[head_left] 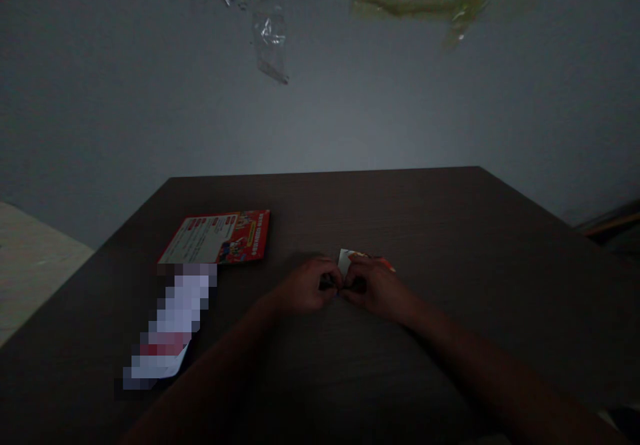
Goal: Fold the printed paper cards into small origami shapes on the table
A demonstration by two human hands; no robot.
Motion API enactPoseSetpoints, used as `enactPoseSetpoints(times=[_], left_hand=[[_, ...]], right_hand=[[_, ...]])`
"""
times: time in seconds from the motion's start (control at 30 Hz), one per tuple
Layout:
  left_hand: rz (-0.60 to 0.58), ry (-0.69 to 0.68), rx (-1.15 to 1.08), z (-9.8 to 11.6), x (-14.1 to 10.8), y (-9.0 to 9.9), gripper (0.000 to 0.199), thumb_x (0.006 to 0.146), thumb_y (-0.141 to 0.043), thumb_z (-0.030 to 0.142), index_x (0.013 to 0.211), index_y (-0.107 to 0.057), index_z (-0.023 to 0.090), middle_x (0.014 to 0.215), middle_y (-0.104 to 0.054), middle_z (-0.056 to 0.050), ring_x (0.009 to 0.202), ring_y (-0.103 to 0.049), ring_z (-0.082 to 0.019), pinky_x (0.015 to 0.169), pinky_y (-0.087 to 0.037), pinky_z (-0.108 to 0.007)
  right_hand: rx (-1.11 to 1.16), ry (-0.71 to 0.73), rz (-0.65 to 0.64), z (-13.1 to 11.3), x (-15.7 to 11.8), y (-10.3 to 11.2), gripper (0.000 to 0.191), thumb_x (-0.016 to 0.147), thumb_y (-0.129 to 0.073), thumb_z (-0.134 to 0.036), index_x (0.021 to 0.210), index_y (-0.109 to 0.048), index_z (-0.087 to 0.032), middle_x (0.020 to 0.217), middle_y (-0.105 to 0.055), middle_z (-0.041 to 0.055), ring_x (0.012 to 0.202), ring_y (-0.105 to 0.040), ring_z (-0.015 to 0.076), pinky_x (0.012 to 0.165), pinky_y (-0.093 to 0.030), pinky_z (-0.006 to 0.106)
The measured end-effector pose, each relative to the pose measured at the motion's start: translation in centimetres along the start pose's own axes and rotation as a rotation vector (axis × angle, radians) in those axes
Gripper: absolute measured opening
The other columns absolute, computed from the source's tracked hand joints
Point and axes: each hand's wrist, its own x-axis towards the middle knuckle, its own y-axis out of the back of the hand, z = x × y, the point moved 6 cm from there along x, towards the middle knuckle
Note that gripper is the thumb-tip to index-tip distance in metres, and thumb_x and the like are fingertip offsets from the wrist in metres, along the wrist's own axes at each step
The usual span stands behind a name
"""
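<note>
My left hand (pixel 311 286) and my right hand (pixel 373 288) meet near the middle of the dark table, fingertips almost touching. Both are closed in a pinch at the near edge of a small card or paper (pixel 344 258), which is white at its left corner and orange-red on the right. My right hand covers much of it. What lies between my left fingertips is too dark and small to name.
A red and white printed board or booklet (pixel 215 238) lies at the left on the brown table (pixel 380 205). Nearer me is a blurred-out, pale oblong thing (pixel 175 318). Behind the table rises a grey wall (pixel 375 98) with yellow and clear tape.
</note>
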Motion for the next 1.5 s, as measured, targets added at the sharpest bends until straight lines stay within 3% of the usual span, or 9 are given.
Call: enactPoseSetpoints(times=[0.97, 1.5], left_hand=[[0.004, 0.016, 0.029, -0.4, 0.0, -0.2, 0.024, 0.07, -0.049, 0.003, 0.084, -0.061, 0.017, 0.084, -0.059, -0.002, 0.076, -0.054, -0.013, 0.067, -0.04, -0.023], [0.019, 0.022, 0.039, -0.1, 0.1, -0.1, 0.019, 0.071, -0.055, 0.007, 0.086, -0.061, 0.017, 0.083, -0.06, -0.002, 0.074, -0.054, -0.013, 0.065, -0.04, -0.024]], right_hand=[[-0.035, -0.109, 0.051, 0.2, 0.3, -0.5, 0.014, 0.067, -0.073, -0.023, 0.068, -0.06, -0.018, 0.075, -0.057, 0.0021, 0.074, -0.055, 0.0164, 0.067, -0.04, 0.028], [0.251, -0.118, -0.055, 1.6, -0.3, -0.4, 0.02, 0.069, -0.067, -0.012, 0.085, -0.057, -0.018, 0.083, -0.059, 0.0005, 0.071, -0.058, 0.0122, 0.061, -0.044, 0.023]])
